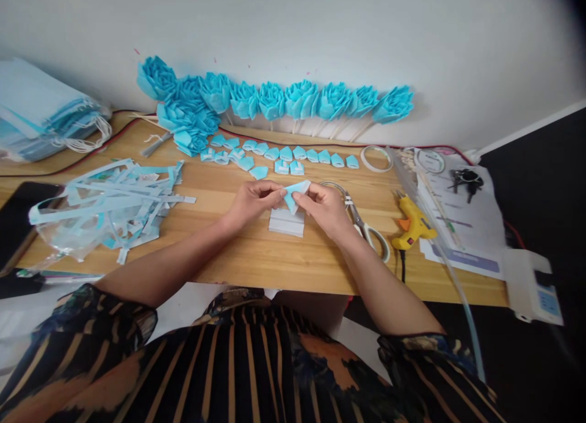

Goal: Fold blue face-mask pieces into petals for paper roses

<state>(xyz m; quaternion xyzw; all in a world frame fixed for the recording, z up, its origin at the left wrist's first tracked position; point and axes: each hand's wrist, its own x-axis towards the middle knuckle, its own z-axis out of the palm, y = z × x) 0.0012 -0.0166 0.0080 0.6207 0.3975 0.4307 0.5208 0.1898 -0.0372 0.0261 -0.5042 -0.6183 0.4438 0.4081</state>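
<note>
Between my two hands is a small blue and white fabric piece (293, 196), folded to a point at its lower end. My left hand (256, 204) pinches its left side, and my right hand (326, 209) grips the right side with thumb and fingers. Just below them, flat white-grey strips (287, 223) lie on the wooden table, partly covered by the held piece. Beyond my hands are rows of folded blue petals (299, 154). Scissors (366, 227) lie to the right of my right hand, with part of them hidden behind it.
Blue fabric roses (302, 99) on sticks lean along the wall. Cut scraps (132, 203), a phone (21, 221) and a stack of masks (46, 121) are left. Rightward lie a tape roll (376, 159), yellow glue gun (414, 223), papers (485, 224) and keys (467, 182).
</note>
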